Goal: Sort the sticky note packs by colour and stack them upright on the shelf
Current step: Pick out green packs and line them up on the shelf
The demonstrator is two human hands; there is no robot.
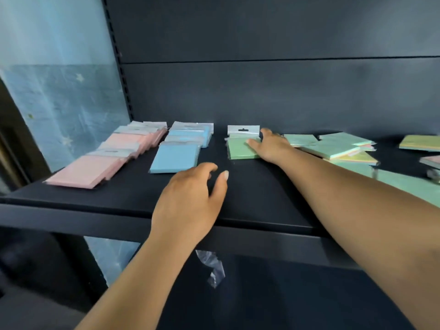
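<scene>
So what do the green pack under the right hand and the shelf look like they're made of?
Green pack: matte paper pad in a clear glossy film sleeve, judging by its shiny white header with hang slot. Shelf: probably painted metal, dark with a dull sheen and a thin folded front lip. Right hand rests on the pack.

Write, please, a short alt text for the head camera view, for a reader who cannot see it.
A person's right hand rests on a green sticky note pack on a dark shelf, while the left hand hovers open nearby. Pink packs and blue packs lie in rows left; unsorted packs lie right.
</scene>
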